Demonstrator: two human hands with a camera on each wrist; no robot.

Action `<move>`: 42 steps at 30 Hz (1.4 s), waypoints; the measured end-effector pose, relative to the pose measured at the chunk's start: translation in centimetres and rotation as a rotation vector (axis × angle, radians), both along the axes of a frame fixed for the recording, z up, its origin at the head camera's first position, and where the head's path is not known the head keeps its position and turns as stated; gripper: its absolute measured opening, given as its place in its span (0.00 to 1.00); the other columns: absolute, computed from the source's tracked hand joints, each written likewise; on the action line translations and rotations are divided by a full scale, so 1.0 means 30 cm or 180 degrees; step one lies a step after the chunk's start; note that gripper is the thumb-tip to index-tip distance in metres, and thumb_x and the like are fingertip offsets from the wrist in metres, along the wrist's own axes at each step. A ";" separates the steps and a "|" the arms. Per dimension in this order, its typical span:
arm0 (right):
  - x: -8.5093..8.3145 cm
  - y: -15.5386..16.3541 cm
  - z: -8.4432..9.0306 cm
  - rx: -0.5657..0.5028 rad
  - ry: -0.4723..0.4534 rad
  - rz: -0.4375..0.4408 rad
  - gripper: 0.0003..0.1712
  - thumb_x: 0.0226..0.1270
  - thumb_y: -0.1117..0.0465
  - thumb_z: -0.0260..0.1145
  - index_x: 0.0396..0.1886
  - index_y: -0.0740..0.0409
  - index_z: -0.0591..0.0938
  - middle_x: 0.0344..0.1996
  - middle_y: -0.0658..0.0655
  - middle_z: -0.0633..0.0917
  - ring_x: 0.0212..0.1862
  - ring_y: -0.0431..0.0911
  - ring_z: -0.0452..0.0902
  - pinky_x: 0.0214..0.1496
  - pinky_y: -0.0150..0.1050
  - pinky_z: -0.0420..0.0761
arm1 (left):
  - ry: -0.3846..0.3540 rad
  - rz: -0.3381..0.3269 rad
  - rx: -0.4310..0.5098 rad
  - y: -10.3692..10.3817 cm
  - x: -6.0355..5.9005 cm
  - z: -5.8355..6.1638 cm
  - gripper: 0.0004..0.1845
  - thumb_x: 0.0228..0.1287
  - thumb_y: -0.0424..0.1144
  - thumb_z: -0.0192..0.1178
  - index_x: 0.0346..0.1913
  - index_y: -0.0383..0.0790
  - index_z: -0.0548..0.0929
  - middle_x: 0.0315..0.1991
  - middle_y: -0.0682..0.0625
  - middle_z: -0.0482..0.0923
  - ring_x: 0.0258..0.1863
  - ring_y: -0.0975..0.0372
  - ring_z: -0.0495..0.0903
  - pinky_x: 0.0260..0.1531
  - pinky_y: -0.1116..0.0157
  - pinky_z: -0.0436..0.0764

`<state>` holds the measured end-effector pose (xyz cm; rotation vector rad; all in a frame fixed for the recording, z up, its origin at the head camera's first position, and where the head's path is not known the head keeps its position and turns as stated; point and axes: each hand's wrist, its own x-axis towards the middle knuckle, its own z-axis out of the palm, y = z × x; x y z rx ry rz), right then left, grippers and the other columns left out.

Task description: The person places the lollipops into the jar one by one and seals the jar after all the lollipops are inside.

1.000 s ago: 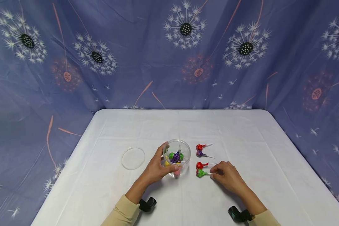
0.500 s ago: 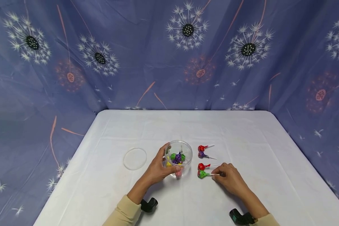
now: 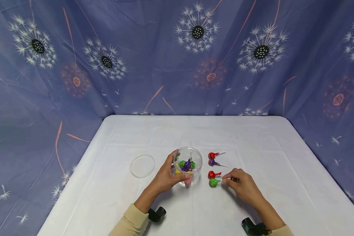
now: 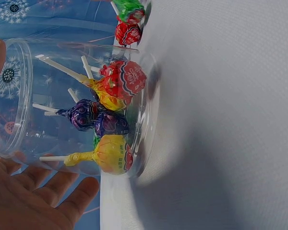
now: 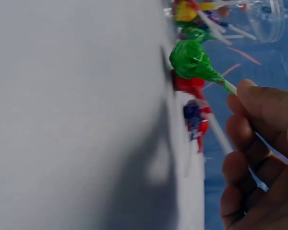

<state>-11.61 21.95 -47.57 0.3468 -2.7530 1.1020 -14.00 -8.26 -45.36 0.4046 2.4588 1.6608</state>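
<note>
My left hand [image 3: 168,177] grips a clear plastic jar [image 3: 196,161] around its side, thumb at the front. Inside the jar lie several wrapped lollipops, among them a yellow one [image 4: 113,154], a red one [image 4: 125,79] and purple ones [image 4: 84,115]. To the right, my right hand [image 3: 242,184] pinches the white stick of a green lollipop [image 5: 191,60] between thumb and forefinger. A red lollipop [image 3: 213,174] lies just beyond the green one. Farther back on the table are another red lollipop [image 3: 212,155] and a purple lollipop [image 3: 213,162], side by side.
A clear round lid [image 3: 142,166] lies on the white tablecloth [image 3: 153,134] to the left of the jar. Blue curtains with dandelion prints [image 3: 165,65] stand behind the table and along its sides.
The right thumb and fingers have closed on the green lollipop's stick, and its head has turned slightly. The left hand stays on the jar. The whole head view has drifted slightly right.
</note>
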 end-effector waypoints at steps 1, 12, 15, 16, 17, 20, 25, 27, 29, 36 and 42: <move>-0.003 -0.002 0.010 -0.0021 0.0021 0.0011 0.03 0.55 0.59 0.72 0.28 0.45 0.86 0.21 0.40 0.76 0.28 0.33 0.65 0.28 0.28 0.68 | 0.0006 -0.0001 -0.0003 -0.001 -0.001 -0.003 0.51 0.47 0.50 0.73 0.72 0.62 0.52 0.69 0.45 0.62 0.64 0.43 0.67 0.63 0.44 0.67; -0.067 -0.037 0.157 -0.0096 0.0205 0.0093 0.02 0.58 0.57 0.70 0.31 0.46 0.87 0.23 0.41 0.77 0.32 0.36 0.66 0.32 0.30 0.68 | -0.0003 0.0011 -0.0030 -0.003 -0.003 -0.006 0.52 0.46 0.53 0.73 0.72 0.63 0.52 0.69 0.45 0.62 0.65 0.44 0.67 0.63 0.45 0.67; -0.086 -0.049 0.198 -0.0114 0.0269 0.0116 0.02 0.58 0.58 0.70 0.30 0.44 0.86 0.24 0.41 0.78 0.32 0.36 0.66 0.34 0.30 0.69 | -0.0008 0.0015 -0.0035 -0.003 -0.002 -0.003 0.53 0.45 0.55 0.73 0.72 0.63 0.51 0.69 0.46 0.62 0.65 0.45 0.67 0.63 0.45 0.67; -0.093 -0.053 0.212 -0.0130 0.0296 0.0129 0.03 0.58 0.58 0.70 0.30 0.44 0.86 0.24 0.41 0.79 0.32 0.36 0.67 0.34 0.30 0.69 | 0.0008 0.0008 -0.0038 -0.004 -0.002 -0.003 0.53 0.45 0.55 0.73 0.72 0.63 0.51 0.69 0.46 0.62 0.65 0.45 0.67 0.63 0.45 0.67; -0.099 -0.058 0.227 -0.0142 0.0317 0.0144 0.02 0.58 0.58 0.70 0.31 0.44 0.86 0.24 0.41 0.78 0.32 0.37 0.66 0.34 0.30 0.68 | 0.0014 0.0007 -0.0038 -0.004 -0.002 -0.002 0.53 0.44 0.55 0.73 0.72 0.63 0.51 0.69 0.46 0.62 0.65 0.45 0.67 0.63 0.45 0.67; -0.118 -0.076 0.269 -0.0159 0.0390 0.0199 0.02 0.59 0.58 0.69 0.31 0.44 0.86 0.25 0.42 0.79 0.33 0.37 0.66 0.34 0.30 0.68 | 0.0012 0.0003 -0.0044 -0.004 -0.003 -0.002 0.54 0.44 0.56 0.73 0.72 0.63 0.51 0.70 0.46 0.62 0.65 0.45 0.67 0.63 0.45 0.66; -0.146 -0.113 0.334 -0.0212 0.0424 0.0308 0.01 0.60 0.57 0.68 0.31 0.44 0.86 0.25 0.43 0.79 0.33 0.38 0.67 0.34 0.31 0.69 | -0.0031 0.0005 -0.0051 -0.003 -0.003 -0.004 0.53 0.45 0.56 0.73 0.72 0.64 0.50 0.70 0.46 0.61 0.66 0.45 0.66 0.64 0.45 0.66; -0.155 -0.129 0.354 -0.0248 0.0385 0.0350 0.01 0.60 0.56 0.68 0.31 0.44 0.86 0.25 0.43 0.79 0.33 0.38 0.67 0.34 0.32 0.70 | -0.0030 0.0004 -0.0044 -0.002 -0.003 -0.005 0.53 0.45 0.56 0.73 0.72 0.63 0.51 0.70 0.46 0.62 0.66 0.45 0.66 0.64 0.45 0.66; -0.161 -0.146 0.368 -0.0281 0.0335 0.0387 0.02 0.61 0.55 0.68 0.31 0.44 0.86 0.26 0.44 0.79 0.34 0.39 0.67 0.33 0.32 0.71 | -0.0024 0.0001 -0.0030 -0.001 -0.003 -0.006 0.53 0.45 0.56 0.73 0.72 0.63 0.51 0.69 0.46 0.62 0.66 0.45 0.66 0.65 0.46 0.66; -0.174 -0.204 0.387 -0.0365 0.0316 0.0526 0.02 0.60 0.55 0.68 0.31 0.45 0.86 0.26 0.44 0.79 0.34 0.40 0.68 0.34 0.33 0.71 | -0.0027 -0.0026 -0.0005 -0.002 -0.006 -0.007 0.53 0.45 0.56 0.72 0.72 0.62 0.50 0.69 0.46 0.63 0.67 0.48 0.65 0.66 0.47 0.64; -0.183 -0.256 0.388 -0.0355 0.0402 0.0701 0.02 0.60 0.56 0.68 0.31 0.46 0.86 0.26 0.44 0.79 0.35 0.40 0.69 0.35 0.34 0.72 | -0.0018 -0.0058 0.0020 -0.004 -0.007 -0.009 0.53 0.46 0.56 0.72 0.73 0.61 0.49 0.70 0.45 0.62 0.67 0.49 0.64 0.67 0.46 0.63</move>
